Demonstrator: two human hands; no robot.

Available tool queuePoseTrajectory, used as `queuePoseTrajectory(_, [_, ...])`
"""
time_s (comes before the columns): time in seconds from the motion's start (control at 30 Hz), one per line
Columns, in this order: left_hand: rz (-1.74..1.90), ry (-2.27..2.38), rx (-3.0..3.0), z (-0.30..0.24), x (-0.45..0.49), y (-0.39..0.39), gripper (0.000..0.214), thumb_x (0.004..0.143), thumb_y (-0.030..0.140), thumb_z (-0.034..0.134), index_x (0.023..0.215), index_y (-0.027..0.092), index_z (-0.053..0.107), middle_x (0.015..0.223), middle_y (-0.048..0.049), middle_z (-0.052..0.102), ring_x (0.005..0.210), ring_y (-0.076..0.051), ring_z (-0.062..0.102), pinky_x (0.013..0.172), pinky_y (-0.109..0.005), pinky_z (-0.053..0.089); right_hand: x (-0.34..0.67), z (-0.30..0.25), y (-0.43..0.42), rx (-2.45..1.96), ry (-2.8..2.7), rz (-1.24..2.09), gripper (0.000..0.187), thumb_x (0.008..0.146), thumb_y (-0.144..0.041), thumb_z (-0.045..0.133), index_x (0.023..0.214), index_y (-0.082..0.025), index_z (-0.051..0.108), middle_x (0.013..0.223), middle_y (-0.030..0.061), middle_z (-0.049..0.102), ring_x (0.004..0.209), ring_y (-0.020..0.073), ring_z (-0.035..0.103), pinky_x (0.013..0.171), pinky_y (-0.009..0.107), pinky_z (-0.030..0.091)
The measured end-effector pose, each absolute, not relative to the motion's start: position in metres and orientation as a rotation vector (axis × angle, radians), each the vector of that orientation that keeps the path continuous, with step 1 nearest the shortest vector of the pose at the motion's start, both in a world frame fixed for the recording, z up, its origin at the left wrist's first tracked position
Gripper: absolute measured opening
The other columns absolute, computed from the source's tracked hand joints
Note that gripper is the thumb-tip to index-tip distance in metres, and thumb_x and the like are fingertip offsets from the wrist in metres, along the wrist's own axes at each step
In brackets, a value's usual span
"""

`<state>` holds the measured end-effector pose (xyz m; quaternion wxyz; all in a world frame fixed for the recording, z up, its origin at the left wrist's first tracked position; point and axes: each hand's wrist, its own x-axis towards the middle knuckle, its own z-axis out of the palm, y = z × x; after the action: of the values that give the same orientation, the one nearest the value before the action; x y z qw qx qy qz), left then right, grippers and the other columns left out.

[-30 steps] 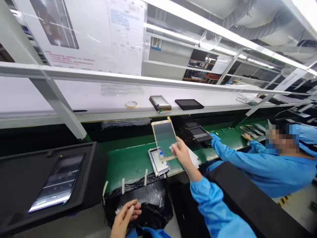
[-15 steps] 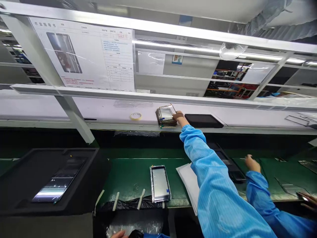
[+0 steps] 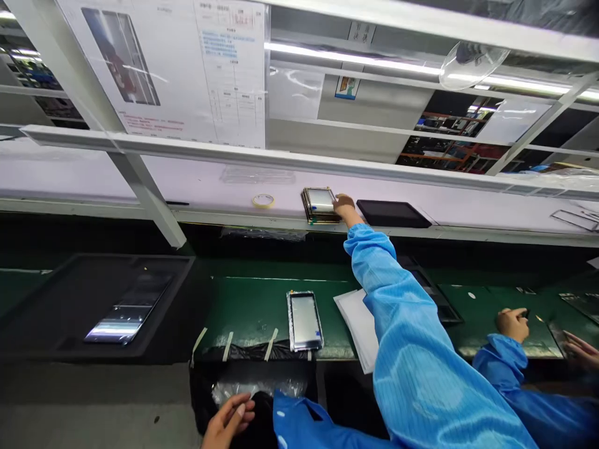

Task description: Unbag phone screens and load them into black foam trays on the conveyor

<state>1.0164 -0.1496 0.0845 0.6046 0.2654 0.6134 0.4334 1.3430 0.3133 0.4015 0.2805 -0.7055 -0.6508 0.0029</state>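
On the white shelf, my right hand [image 3: 345,207] is closed at the right edge of a stack of phone screen panels [image 3: 322,201]. Its fingers pinch the edge of the top panel, which lies almost flat on the pile; the fingertips are partly hidden. My left hand [image 3: 229,421] is low in front of me, above a black-lined bin, fingers loosely bent and apart with nothing visible in them. One phone screen panel [image 3: 306,321], light in the middle with a dark border, lies on clear film on the green bench [image 3: 253,305].
A yellow tape roll [image 3: 262,200] and a black tray [image 3: 393,213] flank the stack. At left, a dark phone screen [image 3: 128,308] rests on a black foam pad [image 3: 60,299]. White sheets [image 3: 359,324] lie under my right arm. A co-worker's hands [image 3: 513,324] work at right.
The top panel, tilted up before, now lies flatter on the stack with my right hand still at it. My left hand has risen further into view. The whole view has tilted down.
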Motion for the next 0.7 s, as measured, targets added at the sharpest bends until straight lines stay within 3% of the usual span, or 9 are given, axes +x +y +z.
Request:
queuePoseTrajectory(0.1, [0.965, 1.368, 0.652, 0.097, 1.001, -0.153, 0.076, 0.054, 0.081, 0.076, 0.099, 0.019, 0.075, 0.1, -0.014, 0.08, 0.093, -0.032, 0.074, 0.085, -0.042, 0.057, 1.33, 0.357, 0.261, -1.59, -1.729, -0.064, 0.039, 0.097, -0.019, 0.045, 0.132, -0.008, 0.058, 0.137, 0.0197, 0.058, 0.129, 0.0261, 0.053, 0.112, 0.042, 0.04])
queuePoseTrajectory(0.2, [0.921, 1.334, 0.68, 0.101, 0.985, -0.156, 0.076, 0.058, 0.078, 0.076, 0.102, 0.017, 0.074, 0.103, -0.0148, 0.079, 0.095, -0.031, 0.073, 0.087, -0.042, 0.056, 1.301, 0.262, 0.177, -1.333, -1.836, 0.054, 0.04, 0.1, -0.026, 0.038, 0.135, -0.016, 0.057, 0.137, 0.0139, 0.059, 0.128, 0.0223, 0.053, 0.112, 0.039, 0.041])
queuePoseTrajectory(0.3, [0.908, 1.321, 0.696, 0.098, 0.972, -0.162, 0.073, 0.062, 0.077, 0.074, 0.104, 0.017, 0.073, 0.101, -0.014, 0.079, 0.093, -0.029, 0.073, 0.086, -0.041, 0.056, 1.267, 0.145, 0.094, -1.688, -2.059, 0.426, 0.049, 0.096, -0.024, 0.046, 0.144, -0.015, 0.05, 0.145, 0.0164, 0.054, 0.137, 0.0244, 0.047, 0.116, 0.04, 0.036])
queuePoseTrajectory(0.43, [0.883, 1.311, 0.724, 0.094, 0.96, -0.169, 0.07, 0.065, 0.074, 0.073, 0.104, 0.017, 0.073, 0.102, -0.0134, 0.078, 0.092, -0.028, 0.073, 0.085, -0.04, 0.055, 1.24, 0.033, 0.036, -2.474, -2.043, 0.689, 0.076, 0.09, -0.03, 0.062, 0.157, -0.013, 0.03, 0.162, 0.025, 0.026, 0.151, 0.0365, 0.025, 0.118, 0.047, 0.027])
queuePoseTrajectory(0.57, [0.854, 1.307, 0.73, 0.098, 0.947, -0.175, 0.068, 0.065, 0.073, 0.073, 0.103, 0.017, 0.073, 0.101, -0.0132, 0.078, 0.092, -0.028, 0.073, 0.086, -0.041, 0.054, 1.233, 0.001, 0.035, -2.648, -1.948, 0.659, 0.075, 0.089, -0.021, 0.059, 0.157, -0.016, 0.028, 0.164, 0.0279, 0.014, 0.152, 0.0427, 0.015, 0.115, 0.056, 0.025])
queuePoseTrajectory(0.7, [0.845, 1.33, 0.692, 0.101, 0.932, -0.18, 0.069, 0.063, 0.073, 0.074, 0.102, 0.017, 0.072, 0.101, -0.0127, 0.078, 0.093, -0.028, 0.073, 0.088, -0.041, 0.054, 1.231, -0.003, 0.047, -2.711, -1.913, 0.668, 0.071, 0.087, -0.013, 0.056, 0.154, -0.019, 0.033, 0.163, 0.028, 0.018, 0.151, 0.0428, 0.018, 0.111, 0.057, 0.029])
